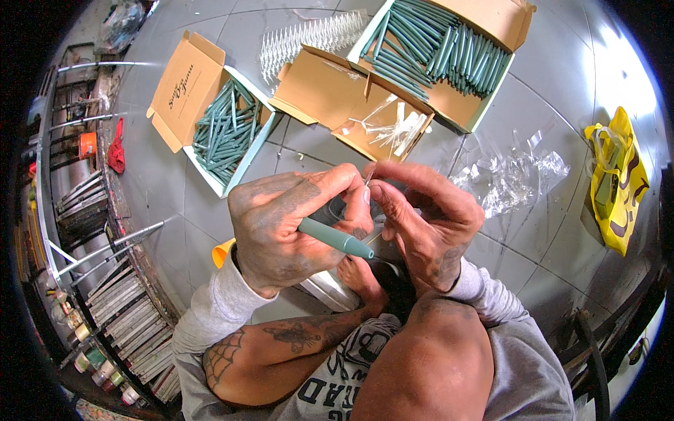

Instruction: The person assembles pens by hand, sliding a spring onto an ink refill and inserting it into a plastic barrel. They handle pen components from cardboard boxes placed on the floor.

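My left hand [277, 217] is closed, with a green tapered pen barrel [335, 238] lodged in the curled fingers, its narrow tip pointing down to the right. At the same time its thumb and forefinger meet in a pinch. Against them, my right hand [435, 210] pinches with thumb and forefinger. Between the fingertips is something thin and pale, too small to name. Ahead, an open box [247, 158] on the left holds a heap of similar green barrels [225, 130]. A brown cardboard box [312, 88] holds thin white strips [401, 130].
Further back on the right, a larger box [489, 102] holds many green barrels. White spiky plastic pieces [309, 42] stand beside it. Crumpled clear plastic [512, 172] and a yellow bag [618, 182] lie right on the tiled floor [491, 259]. A metal rack [112, 245] lines the left.
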